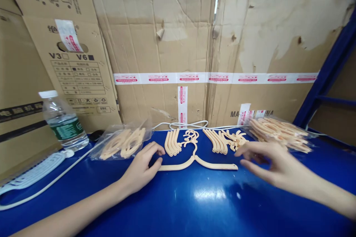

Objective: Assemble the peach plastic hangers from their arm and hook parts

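Note:
A beige folding clothes hanger (215, 164) lies spread out on the blue table, its two arms meeting under a thin hook. My left hand (146, 164) is at the hanger's left end, fingers bent and thumb apart from them; the thumb tip overlaps that end, and whether it touches cannot be told. Just off the right end hovers my right hand (268, 161), thumb and fingers apart with nothing between them. Behind the hanger are loose hanger arms (172, 142) in a row, several hooks (191, 135), a second row of arms (215, 140) and a pile of hooks (236, 139).
Clear bags of hanger parts lie at the left (125, 142) and right (280, 133). A water bottle (65, 127) and a pale blue slotted object (36, 170) with a white cable (63, 174) are at far left. Cardboard (164, 52) walls the back; a blue frame (325, 70) stands right.

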Tool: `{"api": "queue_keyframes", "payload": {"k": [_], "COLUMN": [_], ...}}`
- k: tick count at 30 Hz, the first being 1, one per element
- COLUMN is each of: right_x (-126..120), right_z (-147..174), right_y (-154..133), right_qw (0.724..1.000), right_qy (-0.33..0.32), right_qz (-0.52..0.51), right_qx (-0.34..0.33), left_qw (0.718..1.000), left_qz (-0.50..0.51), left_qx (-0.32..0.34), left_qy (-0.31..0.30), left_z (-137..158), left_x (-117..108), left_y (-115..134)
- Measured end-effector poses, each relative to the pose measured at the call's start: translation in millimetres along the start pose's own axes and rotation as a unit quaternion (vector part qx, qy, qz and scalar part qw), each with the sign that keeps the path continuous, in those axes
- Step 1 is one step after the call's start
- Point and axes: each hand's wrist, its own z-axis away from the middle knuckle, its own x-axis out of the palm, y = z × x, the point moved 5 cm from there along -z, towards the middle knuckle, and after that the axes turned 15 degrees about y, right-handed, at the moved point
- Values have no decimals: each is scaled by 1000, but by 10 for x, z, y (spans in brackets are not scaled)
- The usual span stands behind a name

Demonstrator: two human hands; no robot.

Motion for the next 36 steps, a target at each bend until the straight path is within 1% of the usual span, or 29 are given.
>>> {"api": "queue_keyframes", "payload": {"k": [1, 3, 5, 8, 11, 16, 19, 21, 25, 30, 33, 36], "right_x": [131, 321, 416, 472, 480, 489, 500, 499, 456, 397, 391, 386], "right_z": [-29, -33, 8, 86, 108, 85, 92, 99, 104, 108, 101, 76], "right_y": [8, 60, 123, 185, 215, 266, 293, 308, 313, 329, 323, 300], "right_qw": [999, 997, 997, 997, 997, 996, 996, 996, 999, 996, 996, 997], "right_qy": [-38, -69, -66, -75, -76, -64, -65, -62, -23, 25, 34, 43], "right_qz": [9, 30, 39, 31, 29, 53, 66, 67, 30, -15, -25, -30], "right_qx": [-21, -32, -23, -9, 2, 12, 9, 15, 40, 79, 77, 61], "left_qw": [1000, 1000, 999, 997, 996, 995, 995, 997, 999, 998, 997, 996], "left_qz": [3, 10, 20, 32, 39, 50, 51, 46, 30, 10, 3, -1], "left_qx": [3, 13, 27, 40, 45, 47, 46, 41, 38, 53, 64, 77], "left_qy": [-4, -20, -41, -61, -70, -78, -70, -53, -23, -26, -38, -52], "left_z": [5, 16, 27, 35, 38, 54, 50, 29, -30, -56, -40, -17], "left_x": [1, 14, 34, 54, 66, 73, 60, 41, 18, 42, 71, 103], "left_y": [22, 69, 111, 147, 152, 152, 151, 127, 15, -136, -173, -190]}}
